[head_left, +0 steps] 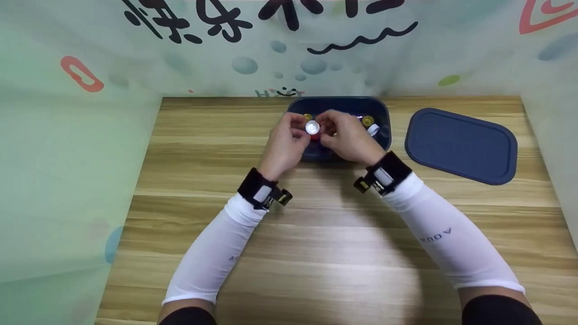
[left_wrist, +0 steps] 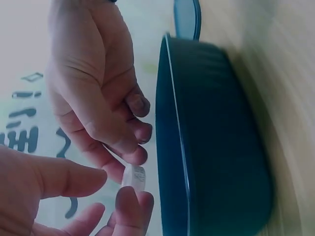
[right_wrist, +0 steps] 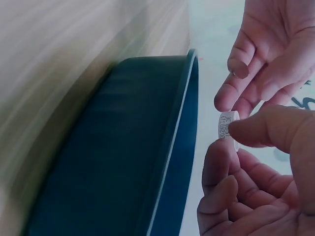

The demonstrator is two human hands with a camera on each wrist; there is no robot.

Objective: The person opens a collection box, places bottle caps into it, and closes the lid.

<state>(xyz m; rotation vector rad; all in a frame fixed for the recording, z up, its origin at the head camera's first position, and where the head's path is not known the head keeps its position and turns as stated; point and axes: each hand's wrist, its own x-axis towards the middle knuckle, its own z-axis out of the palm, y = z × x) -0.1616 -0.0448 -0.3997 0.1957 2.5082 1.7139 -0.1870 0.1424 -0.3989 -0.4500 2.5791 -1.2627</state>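
Observation:
A small white bottle cap [head_left: 312, 127] with printed characters on its side is held up over a dark blue box [head_left: 384, 149]. My right hand [head_left: 350, 137] pinches the bottle cap [right_wrist: 224, 129] between thumb and index finger. From the other side, my left hand [head_left: 286, 146] comes close, its fingertips right at the cap's edge and its thumb apart from the cap in the left wrist view. Inside the box lie a yellow cap [head_left: 367, 120], a white ring-like piece [head_left: 373, 130] and a red thing [head_left: 314, 136], partly hidden by the hands.
To the right of the box, a dark blue lid [head_left: 463, 146] lies flat on the wood-grain table [head_left: 203, 149]. A printed cloth [head_left: 203, 67] hangs behind the table and at both sides, close past the box's far rim.

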